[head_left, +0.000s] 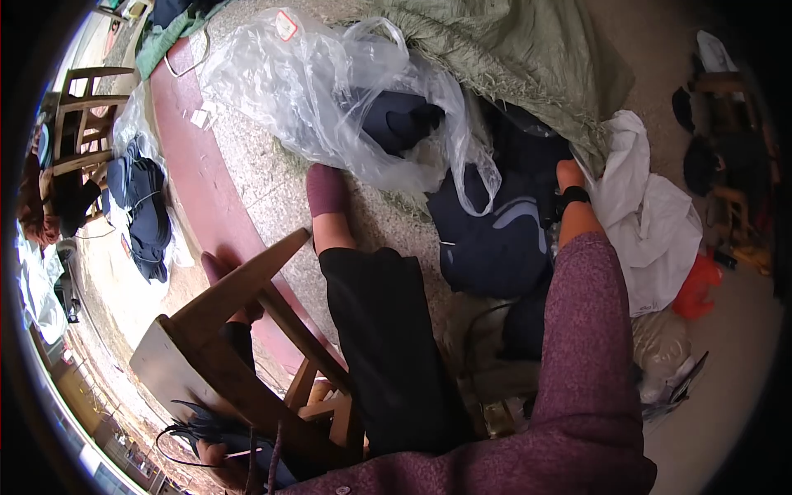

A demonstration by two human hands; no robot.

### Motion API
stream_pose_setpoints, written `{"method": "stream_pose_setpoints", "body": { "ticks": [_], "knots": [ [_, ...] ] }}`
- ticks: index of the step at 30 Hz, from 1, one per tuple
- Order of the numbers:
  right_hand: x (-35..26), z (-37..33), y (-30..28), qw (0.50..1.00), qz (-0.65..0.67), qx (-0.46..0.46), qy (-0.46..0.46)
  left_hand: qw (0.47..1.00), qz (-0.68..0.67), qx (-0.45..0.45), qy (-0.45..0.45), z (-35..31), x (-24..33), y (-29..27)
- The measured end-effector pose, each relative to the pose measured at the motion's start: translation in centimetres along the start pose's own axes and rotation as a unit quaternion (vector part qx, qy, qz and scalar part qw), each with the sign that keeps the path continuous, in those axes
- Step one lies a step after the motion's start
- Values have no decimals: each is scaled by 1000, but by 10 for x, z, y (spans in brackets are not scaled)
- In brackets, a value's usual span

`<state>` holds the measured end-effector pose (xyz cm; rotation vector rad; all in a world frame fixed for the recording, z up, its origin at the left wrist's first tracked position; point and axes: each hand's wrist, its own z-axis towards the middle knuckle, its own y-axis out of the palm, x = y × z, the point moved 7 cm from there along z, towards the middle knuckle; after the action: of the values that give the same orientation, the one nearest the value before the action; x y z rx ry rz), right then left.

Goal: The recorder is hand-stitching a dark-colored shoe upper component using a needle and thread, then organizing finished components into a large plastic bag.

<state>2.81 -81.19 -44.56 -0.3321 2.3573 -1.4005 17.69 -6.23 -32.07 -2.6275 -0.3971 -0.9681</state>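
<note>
My right hand (pixel 569 175), a dark band at its wrist, reaches into dark navy clothes at the mouth of a green woven sack (pixel 536 58). Its fingers are mostly hidden among the cloth. Just below it lies a folded navy garment (pixel 491 247) with a grey curved stripe. A white sack (pixel 648 214) is beside that wrist. At the lower left, by the wooden stool, my left hand (pixel 216 464) is closed on a dark bundle with thin black straps (pixel 202 425); the bundle's kind is unclear.
A clear plastic bag (pixel 305 91) with dark cloth inside lies ahead of my foot. The wooden stool (pixel 239 330) stands at my left. Tied navy garments (pixel 147 214) lie farther left near a wooden chair (pixel 82 124). A red bag (pixel 698 287) is at the right.
</note>
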Motion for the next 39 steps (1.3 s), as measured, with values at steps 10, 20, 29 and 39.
{"method": "stream_pose_setpoints", "body": {
  "ticks": [10, 20, 29, 39],
  "knots": [
    [35, -56, 4, 885, 419, 12, 203, 985, 124, -78, 87, 17, -14, -18],
    [15, -47, 12, 670, 731, -1, 129, 997, 52, -40, 36, 35, -31, -10],
    [3, -59, -12, 668, 727, 25, 158, 997, 11, -74, 4, 49, -41, -6],
    [-17, -48, -16, 676, 721, -73, 131, 983, -15, -183, 15, -108, 19, 5]
  ]
}}
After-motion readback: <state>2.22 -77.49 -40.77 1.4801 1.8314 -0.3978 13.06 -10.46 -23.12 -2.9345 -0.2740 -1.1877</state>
